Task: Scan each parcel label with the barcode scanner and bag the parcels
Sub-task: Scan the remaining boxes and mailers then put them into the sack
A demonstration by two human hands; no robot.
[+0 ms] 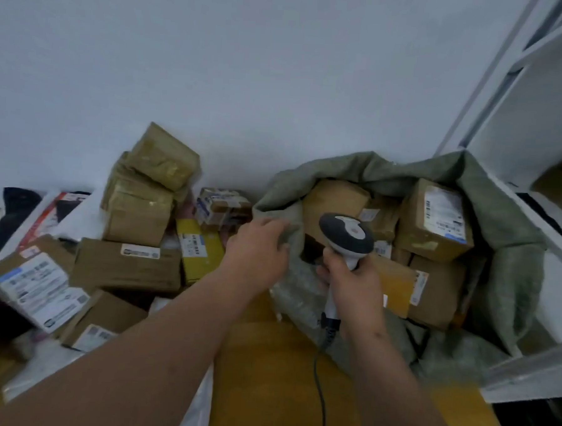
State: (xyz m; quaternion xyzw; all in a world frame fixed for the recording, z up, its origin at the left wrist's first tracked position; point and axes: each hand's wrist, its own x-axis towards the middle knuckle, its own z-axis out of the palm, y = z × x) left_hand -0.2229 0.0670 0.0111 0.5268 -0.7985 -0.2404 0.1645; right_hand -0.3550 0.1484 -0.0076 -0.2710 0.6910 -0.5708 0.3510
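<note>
While parcels (130,263) crowd left, shelving (518,134) flanks sack (515,244).

Parcels (435,221) brown cardboard, glossy tape; sack (512,244) coarse woven green.

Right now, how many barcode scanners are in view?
1. The barcode scanner is in the right hand, held over the green sack of parcels; none other shows, though clutter could hide one.

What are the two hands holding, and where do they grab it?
The right hand grips the barcode scanner by its handle. The left hand holds the green sack by its rim.
</note>
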